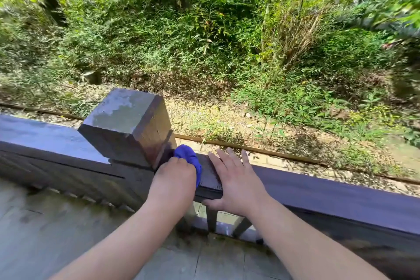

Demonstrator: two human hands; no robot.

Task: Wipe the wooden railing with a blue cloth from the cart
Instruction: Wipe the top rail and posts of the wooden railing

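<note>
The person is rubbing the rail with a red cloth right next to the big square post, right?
Almost. The cloth is blue, not red. The head view shows the left hand rubbing it on the rail next to the square post.

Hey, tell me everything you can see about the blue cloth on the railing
The blue cloth is a vivid, soft-looking fabric, bunched into a wad rather than spread flat. It sits on top of the dark wooden railing, pressed into the corner where the rail meets the square post. The left hand is closed over it and covers its near part, so only the far edge and right side show. The right hand lies flat on the rail just beside it, not touching it. Its full size and any pattern cannot be told.
</note>
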